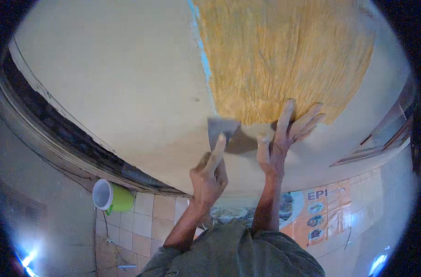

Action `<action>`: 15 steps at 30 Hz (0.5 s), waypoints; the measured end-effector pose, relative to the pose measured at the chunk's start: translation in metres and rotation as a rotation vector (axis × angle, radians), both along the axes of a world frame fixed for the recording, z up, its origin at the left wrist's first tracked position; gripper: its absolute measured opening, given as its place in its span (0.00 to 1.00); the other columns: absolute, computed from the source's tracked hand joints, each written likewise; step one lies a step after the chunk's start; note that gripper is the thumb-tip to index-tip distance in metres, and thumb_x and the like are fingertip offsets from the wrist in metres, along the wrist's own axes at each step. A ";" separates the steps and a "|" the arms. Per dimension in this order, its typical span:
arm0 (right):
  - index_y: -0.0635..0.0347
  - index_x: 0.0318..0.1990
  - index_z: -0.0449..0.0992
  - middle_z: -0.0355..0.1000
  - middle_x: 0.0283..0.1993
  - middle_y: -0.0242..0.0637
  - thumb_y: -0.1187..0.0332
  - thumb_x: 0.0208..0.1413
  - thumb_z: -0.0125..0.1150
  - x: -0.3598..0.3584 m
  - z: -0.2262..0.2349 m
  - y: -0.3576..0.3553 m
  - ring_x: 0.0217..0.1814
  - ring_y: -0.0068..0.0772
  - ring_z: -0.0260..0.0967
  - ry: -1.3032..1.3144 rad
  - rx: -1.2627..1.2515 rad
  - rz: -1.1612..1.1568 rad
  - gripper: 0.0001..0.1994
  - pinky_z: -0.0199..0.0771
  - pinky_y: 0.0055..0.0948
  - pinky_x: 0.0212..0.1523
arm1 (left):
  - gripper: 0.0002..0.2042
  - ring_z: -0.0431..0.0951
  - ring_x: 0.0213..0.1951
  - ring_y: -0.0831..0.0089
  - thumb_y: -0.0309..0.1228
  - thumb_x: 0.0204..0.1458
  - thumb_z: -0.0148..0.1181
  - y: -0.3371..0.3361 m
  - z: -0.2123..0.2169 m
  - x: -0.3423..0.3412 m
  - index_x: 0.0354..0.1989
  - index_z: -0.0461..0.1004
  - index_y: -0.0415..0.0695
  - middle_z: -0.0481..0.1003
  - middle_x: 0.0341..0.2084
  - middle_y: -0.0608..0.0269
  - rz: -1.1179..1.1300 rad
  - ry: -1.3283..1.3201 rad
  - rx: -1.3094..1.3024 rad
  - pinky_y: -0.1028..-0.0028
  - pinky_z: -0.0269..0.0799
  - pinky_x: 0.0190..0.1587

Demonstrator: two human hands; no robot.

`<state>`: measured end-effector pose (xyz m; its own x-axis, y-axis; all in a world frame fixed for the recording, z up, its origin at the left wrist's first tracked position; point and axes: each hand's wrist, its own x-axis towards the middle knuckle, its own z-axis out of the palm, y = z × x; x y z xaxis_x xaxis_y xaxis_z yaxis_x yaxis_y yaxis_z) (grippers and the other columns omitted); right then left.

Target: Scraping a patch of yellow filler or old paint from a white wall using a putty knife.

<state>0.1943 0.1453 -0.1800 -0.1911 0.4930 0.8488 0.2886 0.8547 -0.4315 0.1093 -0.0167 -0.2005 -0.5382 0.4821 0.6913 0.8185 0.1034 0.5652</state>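
My left hand grips a flat metal scraper, index finger stretched along its blade. The blade lies against the cream plaster surface, at the lower left corner of a rough orange-yellow textured patch. My right hand is pressed flat on the surface just right of the scraper, fingers spread, its fingertips reaching the patch's lower edge. It holds nothing. The scraper's handle is hidden inside my left hand.
A thin blue strip runs along the patch's left edge. A green mug with a white inside sits by a dark ledge at lower left. Beige tiles and an orange poster lie below; a framed opening at right.
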 end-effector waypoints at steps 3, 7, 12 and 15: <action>0.49 0.75 0.53 0.18 0.78 0.65 0.32 0.61 0.37 -0.002 0.001 -0.003 0.77 0.77 0.08 -0.023 -0.013 -0.012 0.42 0.11 0.74 0.69 | 0.33 0.67 0.17 0.66 0.15 0.51 0.55 -0.007 -0.025 0.002 0.68 0.68 0.55 0.67 0.18 0.58 0.009 0.035 -0.040 0.68 0.68 0.22; 0.50 0.75 0.52 0.19 0.78 0.67 0.32 0.61 0.38 0.001 0.006 -0.003 0.77 0.78 0.09 -0.028 0.021 -0.063 0.42 0.12 0.74 0.69 | 0.33 0.66 0.17 0.66 0.15 0.51 0.55 0.004 0.026 -0.005 0.68 0.67 0.55 0.67 0.18 0.59 0.032 0.007 0.003 0.68 0.67 0.22; 0.49 0.75 0.52 0.19 0.78 0.66 0.31 0.61 0.38 0.000 0.003 -0.002 0.77 0.79 0.08 -0.003 0.008 -0.035 0.42 0.12 0.74 0.69 | 0.37 0.67 0.17 0.70 0.14 0.48 0.56 0.007 0.031 -0.009 0.69 0.66 0.56 0.66 0.18 0.60 0.022 0.096 0.065 0.70 0.67 0.21; 0.49 0.75 0.52 0.19 0.78 0.66 0.31 0.60 0.38 0.002 0.004 -0.003 0.77 0.79 0.09 -0.039 -0.004 -0.047 0.43 0.12 0.74 0.69 | 0.38 0.68 0.17 0.69 0.14 0.46 0.57 -0.004 -0.023 0.001 0.69 0.66 0.55 0.67 0.19 0.59 0.021 0.087 -0.012 0.69 0.67 0.21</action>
<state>0.1959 0.1420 -0.1762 -0.2001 0.5053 0.8394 0.3449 0.8382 -0.4223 0.1102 -0.0206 -0.2234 -0.4866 0.4798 0.7301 0.8619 0.1274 0.4908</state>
